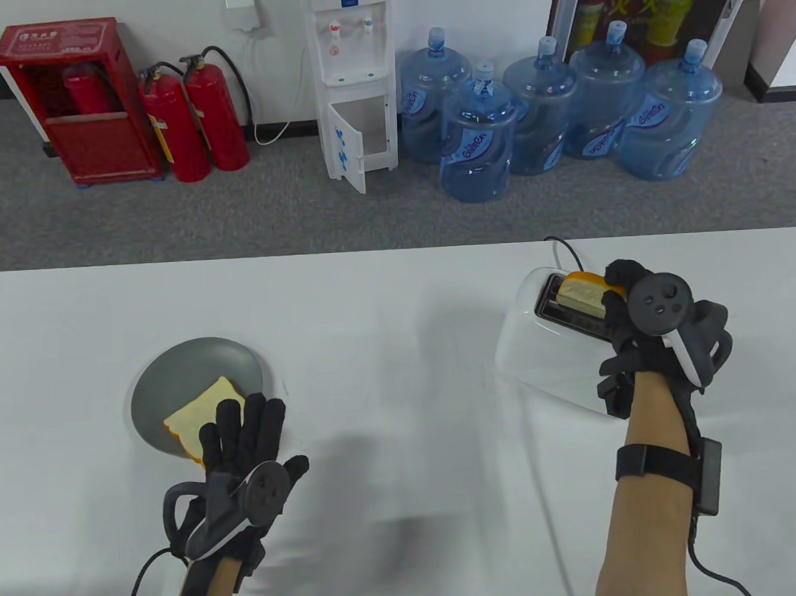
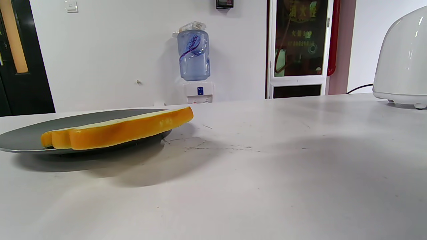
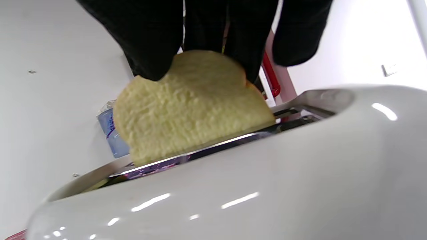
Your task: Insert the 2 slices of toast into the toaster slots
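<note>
A white toaster [image 1: 541, 350] stands at the right of the table. One slice of toast [image 1: 581, 293] sits halfway down in its far slot, and my right hand [image 1: 615, 300] pinches the slice's top edge. The right wrist view shows that slice [image 3: 190, 110] upright in the toaster [image 3: 267, 186], with gloved fingertips [image 3: 150, 43] on its crust. The second slice [image 1: 197, 415] lies flat on a grey plate [image 1: 188, 372] at the left. My left hand [image 1: 245, 429] reaches over its near corner with straight fingers; I cannot tell whether they touch it. In the left wrist view the slice [image 2: 116, 130] lies on the plate [image 2: 20, 137], with no fingers visible.
The toaster's black cord [image 1: 567, 249] runs off the table's far edge. The white table [image 1: 387, 352] lies bare between plate and toaster. On the floor beyond it stand water bottles [image 1: 476, 141], a dispenser [image 1: 353, 80] and fire extinguishers [image 1: 192, 122].
</note>
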